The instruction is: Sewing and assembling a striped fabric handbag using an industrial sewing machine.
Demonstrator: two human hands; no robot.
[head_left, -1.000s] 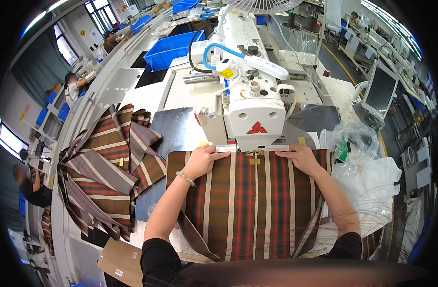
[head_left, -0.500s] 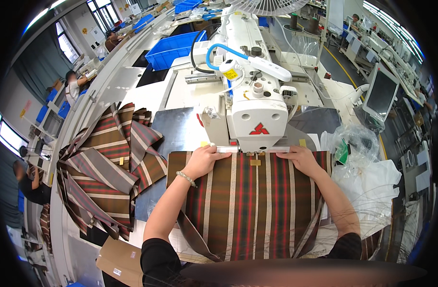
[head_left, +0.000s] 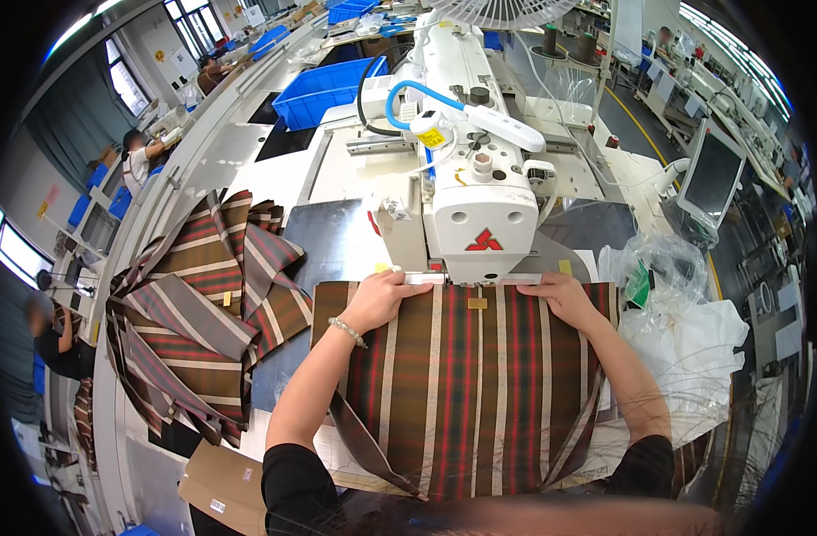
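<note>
A brown, red and cream striped fabric piece [head_left: 458,393] lies spread in front of me, its far edge under the head of a white sewing machine [head_left: 483,219]. At that edge, my left hand [head_left: 380,299] is closed on the cloth, fingers bent and the index pointing inward along a pale strip. My right hand [head_left: 558,299] grips the same edge on the other side of the machine head in a mirrored pose. Between them, a small yellowish tag [head_left: 477,304] sits on the fabric near the needle area. My thumbs are mostly hidden.
To the left lies a crumpled heap of matching striped fabric [head_left: 208,313]. A blue bin [head_left: 324,94] stands behind it, and a cardboard box [head_left: 221,487] is at lower left. Plastic bags [head_left: 663,268] and a tilted screen [head_left: 710,174] are on the right. Other people work farther off.
Both hands keep nearly the same place on the fabric edge. Small metal parts under the machine head, beside the tag, show less now. More of the fabric's near end is visible.
</note>
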